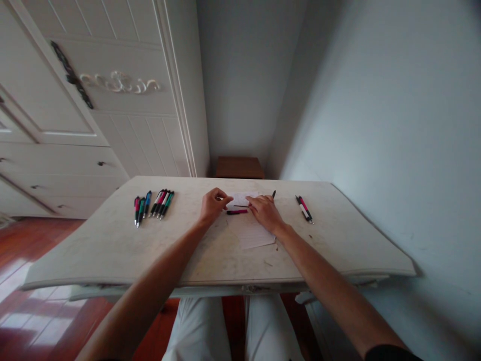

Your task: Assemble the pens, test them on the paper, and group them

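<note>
My left hand [214, 204] is closed in a pinch at the left end of a small white paper slip [243, 197]; what lies between its fingertips is too small to make out. Across the slip, my right hand [266, 211] bends its fingers together at the right side, and their hold is partly hidden. Between both hands lie a pink and black pen barrel [237, 212] and a thin dark rod [241, 206], like a refill. A black pen piece [274, 194] sticks out beyond my right fingers. Lined paper [257, 236] rests partly under my right wrist.
Several capless click pens [161, 203] lie in a row at the left, beside another small group of pens [141, 210]. Two pens [304, 209] lie at the right. The white table [112, 250] stands by a wall and a white cabinet [143, 125].
</note>
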The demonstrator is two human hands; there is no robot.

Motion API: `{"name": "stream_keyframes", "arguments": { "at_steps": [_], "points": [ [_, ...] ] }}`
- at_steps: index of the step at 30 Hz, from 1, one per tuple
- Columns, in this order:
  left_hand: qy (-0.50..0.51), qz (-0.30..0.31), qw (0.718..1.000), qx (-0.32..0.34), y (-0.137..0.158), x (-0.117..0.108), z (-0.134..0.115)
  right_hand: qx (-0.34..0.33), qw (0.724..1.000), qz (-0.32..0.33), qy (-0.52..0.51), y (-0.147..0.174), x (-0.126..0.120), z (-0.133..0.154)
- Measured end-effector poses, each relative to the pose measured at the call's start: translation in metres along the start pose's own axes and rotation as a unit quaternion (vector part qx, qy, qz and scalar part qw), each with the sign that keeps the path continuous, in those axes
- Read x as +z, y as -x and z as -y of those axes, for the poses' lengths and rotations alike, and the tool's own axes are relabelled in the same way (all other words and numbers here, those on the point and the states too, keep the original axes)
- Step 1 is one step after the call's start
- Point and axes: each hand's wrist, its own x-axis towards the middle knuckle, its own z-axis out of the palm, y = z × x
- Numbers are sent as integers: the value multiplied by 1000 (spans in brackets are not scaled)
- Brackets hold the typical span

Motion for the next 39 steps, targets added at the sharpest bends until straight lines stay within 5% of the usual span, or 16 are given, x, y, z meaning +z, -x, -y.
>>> {"name": "stream_keyframes", "arguments": {
  "at_steps": [14, 32, 39],
  "points": [
    [-27, 12, 999, 31, -3, -3, 3, -11, 999, -45, 12, 2, 9, -8],
    [-27, 33, 999, 21, -1, -2, 1, -27, 1000, 10, -12, -2, 5, -5],
    [-8, 22, 999, 37, -2, -3, 0, -7, 998, -55, -20, 1, 1, -8]
  ]
}}
